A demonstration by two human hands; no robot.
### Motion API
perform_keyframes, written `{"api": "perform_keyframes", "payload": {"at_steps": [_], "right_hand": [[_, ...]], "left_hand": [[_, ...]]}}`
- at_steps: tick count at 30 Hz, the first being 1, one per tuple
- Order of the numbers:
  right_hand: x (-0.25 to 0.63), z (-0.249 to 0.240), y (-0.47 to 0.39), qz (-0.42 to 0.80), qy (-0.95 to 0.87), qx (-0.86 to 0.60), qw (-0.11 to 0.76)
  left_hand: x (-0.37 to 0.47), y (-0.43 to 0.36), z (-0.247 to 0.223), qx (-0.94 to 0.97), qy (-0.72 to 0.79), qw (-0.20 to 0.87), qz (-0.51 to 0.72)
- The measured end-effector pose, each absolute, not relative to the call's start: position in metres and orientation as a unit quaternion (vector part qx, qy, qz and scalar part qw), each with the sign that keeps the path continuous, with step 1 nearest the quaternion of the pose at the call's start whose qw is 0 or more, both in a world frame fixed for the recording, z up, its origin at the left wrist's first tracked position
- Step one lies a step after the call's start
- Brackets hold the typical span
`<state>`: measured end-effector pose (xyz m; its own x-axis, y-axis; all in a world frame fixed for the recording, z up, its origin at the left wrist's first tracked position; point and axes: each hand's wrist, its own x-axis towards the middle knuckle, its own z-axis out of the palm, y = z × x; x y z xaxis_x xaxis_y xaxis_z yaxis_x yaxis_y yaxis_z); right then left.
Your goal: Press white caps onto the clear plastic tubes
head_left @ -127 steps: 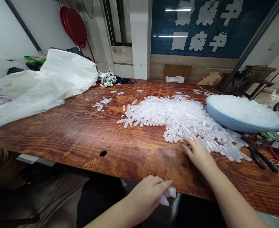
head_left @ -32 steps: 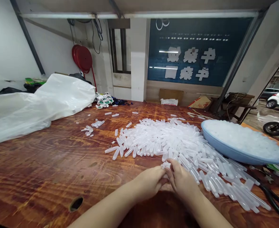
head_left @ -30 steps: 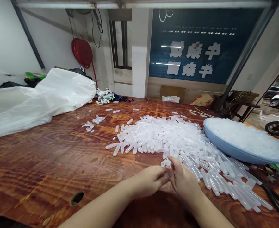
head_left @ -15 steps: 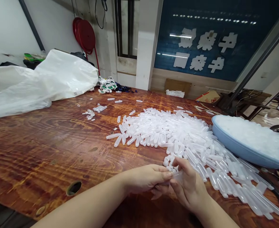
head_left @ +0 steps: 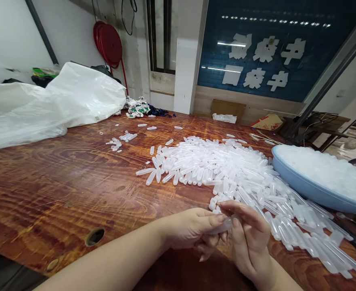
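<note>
My left hand (head_left: 193, 228) is closed around a translucent plastic tube (head_left: 223, 226), its thumb pressed along the top. The tube points right, toward my right hand (head_left: 252, 238). At that end my right thumb and fingers are bent together in a pinch; what sits between them is too small and covered to make out. Just beyond both hands lie several small white caps (head_left: 216, 201), partly covered by my right fingers. A large heap of similar translucent tubes (head_left: 214, 161) spreads behind them and runs down to the right.
A blue basin (head_left: 302, 188) full of whitish translucent pieces stands at the right. White plastic sheeting (head_left: 84, 93) covers the table's far left. Small white pieces (head_left: 114, 143) lie left of the heap. The wooden table (head_left: 59, 178) has a round hole (head_left: 95, 237) near its front edge.
My right hand has shifted slightly right and turned, its fingers now bent over the tube's end. More of the tube shows between the hands. My left hand keeps its grip.
</note>
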<state>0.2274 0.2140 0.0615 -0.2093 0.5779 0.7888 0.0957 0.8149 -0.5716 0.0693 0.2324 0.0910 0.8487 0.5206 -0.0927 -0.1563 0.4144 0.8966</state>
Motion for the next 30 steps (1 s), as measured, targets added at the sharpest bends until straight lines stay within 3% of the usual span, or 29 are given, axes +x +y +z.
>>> {"api": "perform_keyframes", "payload": {"at_steps": [5,10,14,18,23,26,30], "right_hand": [[0.226,0.064,0.206,0.305,-0.708,-0.261,0.581],[0.231,0.071,0.206,0.244,-0.755,-0.309,0.524],[0.24,0.077,0.213,0.205,-0.818,-0.333,0.422],[0.248,0.081,0.221,0.3,-0.801,-0.366,0.368],[0.252,0.084,0.226,0.431,-0.741,-0.358,0.37],[0.249,0.082,0.222,0.371,-0.764,-0.386,0.359],[0.243,0.078,0.217,0.154,-0.864,-0.371,0.303]], "left_hand": [[0.067,0.235,0.091,0.567,0.186,0.768,0.233],[0.07,0.235,0.09,0.611,0.209,0.722,0.25],[0.068,0.237,0.092,0.726,0.298,0.548,0.289],[0.065,0.242,0.091,0.793,0.341,0.411,0.294],[0.061,0.245,0.09,0.763,0.321,0.488,0.275],[0.059,0.247,0.09,0.75,0.346,0.494,0.273],[0.057,0.252,0.087,0.742,0.429,0.452,0.248]]}}
